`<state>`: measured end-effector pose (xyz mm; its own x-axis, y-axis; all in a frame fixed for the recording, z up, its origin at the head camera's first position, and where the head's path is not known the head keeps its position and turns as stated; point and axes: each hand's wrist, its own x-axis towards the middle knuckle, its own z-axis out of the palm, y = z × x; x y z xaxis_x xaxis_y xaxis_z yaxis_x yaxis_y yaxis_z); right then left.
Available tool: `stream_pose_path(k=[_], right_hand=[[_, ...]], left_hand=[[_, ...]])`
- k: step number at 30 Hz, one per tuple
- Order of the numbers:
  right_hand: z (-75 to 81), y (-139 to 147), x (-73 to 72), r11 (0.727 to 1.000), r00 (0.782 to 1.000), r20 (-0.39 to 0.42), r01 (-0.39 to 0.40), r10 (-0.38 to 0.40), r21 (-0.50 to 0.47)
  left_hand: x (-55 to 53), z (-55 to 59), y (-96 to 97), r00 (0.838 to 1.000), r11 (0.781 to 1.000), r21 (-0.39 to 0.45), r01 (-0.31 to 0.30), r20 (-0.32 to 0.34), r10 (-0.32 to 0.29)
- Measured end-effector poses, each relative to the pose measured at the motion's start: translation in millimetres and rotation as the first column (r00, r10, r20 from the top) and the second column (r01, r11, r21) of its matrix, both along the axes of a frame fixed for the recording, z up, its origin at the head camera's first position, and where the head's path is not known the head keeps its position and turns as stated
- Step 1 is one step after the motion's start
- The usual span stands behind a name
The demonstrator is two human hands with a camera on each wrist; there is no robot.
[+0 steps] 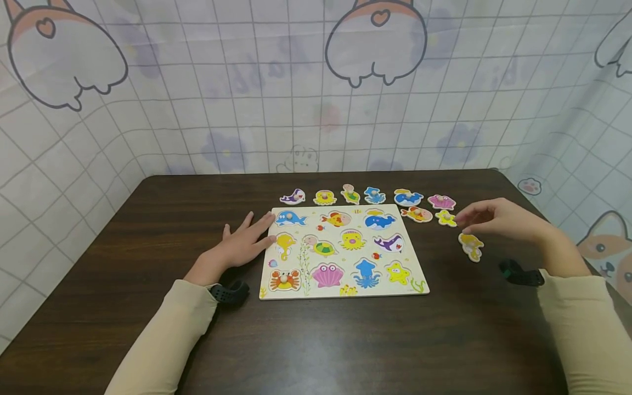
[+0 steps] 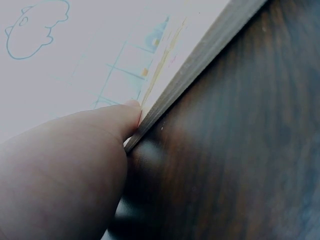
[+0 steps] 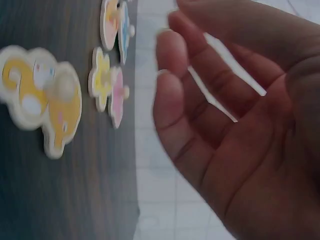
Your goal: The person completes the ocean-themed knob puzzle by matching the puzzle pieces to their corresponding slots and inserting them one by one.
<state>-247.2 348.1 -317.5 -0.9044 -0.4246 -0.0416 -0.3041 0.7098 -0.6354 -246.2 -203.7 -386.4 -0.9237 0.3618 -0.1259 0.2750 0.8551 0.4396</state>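
Observation:
A wooden peg puzzle board [image 1: 340, 263] with sea-animal pictures lies on the dark table. My left hand [image 1: 242, 244] is spread flat at its left side, fingertips on the board's edge. The left wrist view shows the thumb [image 2: 131, 112] against that edge. My right hand [image 1: 498, 219] hovers to the right with loosely bent fingers and nothing between them. Just below it lies a yellow seahorse piece [image 1: 471, 247], its round knob [image 3: 62, 87] showing in the right wrist view. A yellow starfish piece [image 1: 446, 218] lies close by its fingertips.
Behind the board are a purple whale piece [image 1: 293, 197], an octopus piece [image 1: 325, 197], a turtle piece [image 1: 350, 194] and a squid piece [image 1: 374, 195]. A blue whale piece [image 1: 408, 197], pink shell piece [image 1: 441, 202] and fish piece [image 1: 416, 214] lie further right. The crab piece [image 1: 285, 280] sits in the board.

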Motion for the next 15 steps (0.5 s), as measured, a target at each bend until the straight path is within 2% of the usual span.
stream_pose_path(k=[9, 15], right_hand=[[-16.8, 20, -5.7, 1.0, 0.989, 0.151, 0.01, -0.009, -0.002], [-25.7, 28, -9.4, 0.999, 0.98, 0.193, -0.041, 0.043, -0.014]], left_hand=[[-2.7, -1.7, 0.2, 1.0, 1.0, -0.021, -0.007, 0.008, 0.007], [-3.3, -2.3, 0.0, 1.0, 1.0, -0.021, -0.007, 0.004, 0.007]])
